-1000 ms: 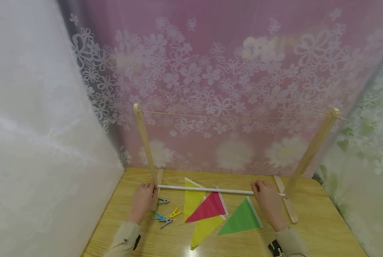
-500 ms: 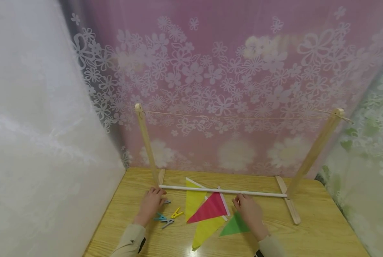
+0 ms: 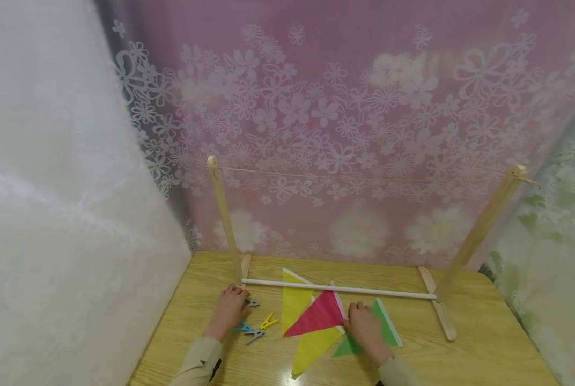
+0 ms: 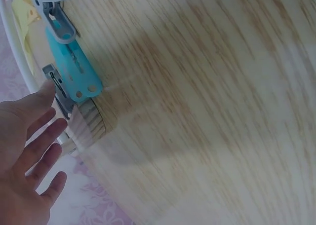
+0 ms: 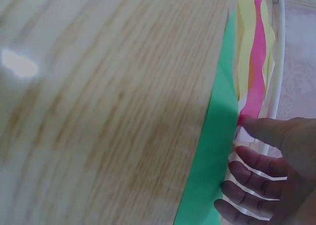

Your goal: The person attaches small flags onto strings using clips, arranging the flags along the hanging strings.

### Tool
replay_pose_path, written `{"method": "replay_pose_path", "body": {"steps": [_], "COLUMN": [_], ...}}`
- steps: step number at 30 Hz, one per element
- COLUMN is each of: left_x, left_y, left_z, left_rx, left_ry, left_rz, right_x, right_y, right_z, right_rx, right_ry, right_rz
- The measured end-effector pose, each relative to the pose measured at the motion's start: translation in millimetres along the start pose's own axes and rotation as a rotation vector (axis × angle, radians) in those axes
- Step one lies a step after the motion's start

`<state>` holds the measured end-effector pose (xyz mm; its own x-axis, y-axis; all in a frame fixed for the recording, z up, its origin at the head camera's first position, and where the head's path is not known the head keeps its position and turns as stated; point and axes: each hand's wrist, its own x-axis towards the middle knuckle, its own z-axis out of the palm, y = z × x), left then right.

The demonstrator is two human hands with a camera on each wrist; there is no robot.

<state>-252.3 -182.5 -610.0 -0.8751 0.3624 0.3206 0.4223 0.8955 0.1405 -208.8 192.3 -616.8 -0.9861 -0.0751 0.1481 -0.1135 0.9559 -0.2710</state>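
My left hand (image 3: 229, 310) is at the left foot of the wooden stand, beside a grey clothespin (image 3: 252, 303). In the left wrist view its fingers are spread and the thumb (image 4: 45, 94) lies at that clothespin; whether they touch is unclear. My right hand (image 3: 366, 329) is over the green pennant (image 3: 389, 321), covering part of it. The right thumb (image 5: 256, 126) meets the white-edged end of the pink pennant (image 3: 316, 315), with the other fingers apart and relaxed. Two yellow pennants (image 3: 311, 348) lie partly under the pink one.
A blue clothespin (image 3: 243, 327), a yellow clothespin (image 3: 269, 320) and another grey clothespin (image 3: 255, 336) lie near the left hand. The stand has two wooden posts (image 3: 480, 230), a low white rod (image 3: 384, 292) and a string (image 3: 287, 173) tied across the top.
My right hand has come left and down from the rod's right end to the pink and green pennants. My left hand has moved from the left post's base to the grey clothespin.
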Motion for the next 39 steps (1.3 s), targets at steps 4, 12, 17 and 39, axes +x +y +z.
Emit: {"method": "replay_pose_path", "body": {"steps": [4,12,17,39], "left_x": [0.0,2.6,2.6,3.6], "left_y": [0.4,1.2,1.2,10.1], "left_z": [-0.1,1.1,3.3,9.7], "left_rx": [0.049,0.106,0.108,-0.133], "left_ry": [-0.02,-0.012,0.001,0.094], "left_rz": [-0.007,0.017,0.029,-0.011], "right_x": [-0.3,-0.9,-0.7,-6.9], "right_y": [-1.6,-2.9,-1.4,18.8], "right_z": [-2.0,-5.3,-8.3,-21.6], "right_rx": [-0.014,-0.019,0.022,0.178], "right_ry": [-0.012,-0.036,-0.051,-0.056], "right_rz": [0.007,0.013,0.022,0.093]}}
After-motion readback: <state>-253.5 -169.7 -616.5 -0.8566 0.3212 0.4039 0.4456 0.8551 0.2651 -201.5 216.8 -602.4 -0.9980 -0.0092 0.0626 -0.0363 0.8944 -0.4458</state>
